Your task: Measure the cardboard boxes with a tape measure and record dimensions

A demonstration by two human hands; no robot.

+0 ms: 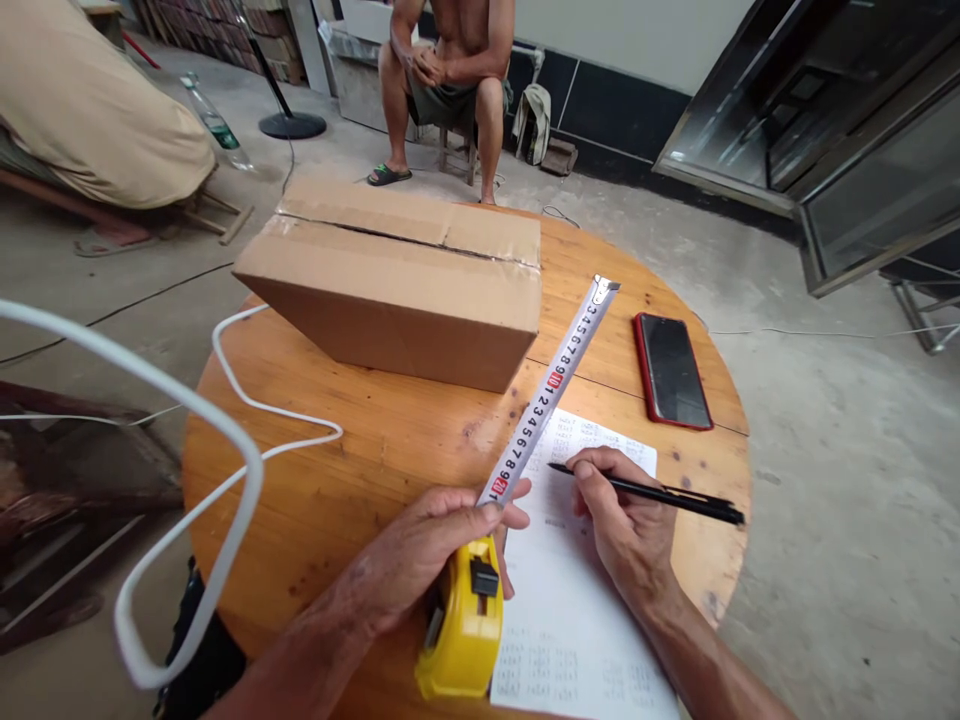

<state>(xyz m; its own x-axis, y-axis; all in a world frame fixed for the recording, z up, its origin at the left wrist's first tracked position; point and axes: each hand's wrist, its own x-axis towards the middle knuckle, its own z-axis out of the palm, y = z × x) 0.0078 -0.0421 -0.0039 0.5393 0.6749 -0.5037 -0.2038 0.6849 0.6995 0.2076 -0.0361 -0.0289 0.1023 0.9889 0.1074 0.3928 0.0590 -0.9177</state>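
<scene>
My left hand (427, 555) is closed around a yellow tape measure (461, 630) near the table's front edge. Its blade (551, 390) is pulled out and runs up to the right past the corner of a sealed cardboard box (397, 275). My right hand (626, 525) grips a black pen (660, 492) with its tip resting on a white sheet of paper (577, 610) covered in written rows of figures. The box stands on the far half of the round wooden table (360, 450).
A red-cased phone (671, 370) lies face up on the table's right side. A white cable (247, 420) loops across the left of the table. A person sits on a stool (450, 70) beyond the table. A plastic bottle (217, 125) stands on the concrete floor.
</scene>
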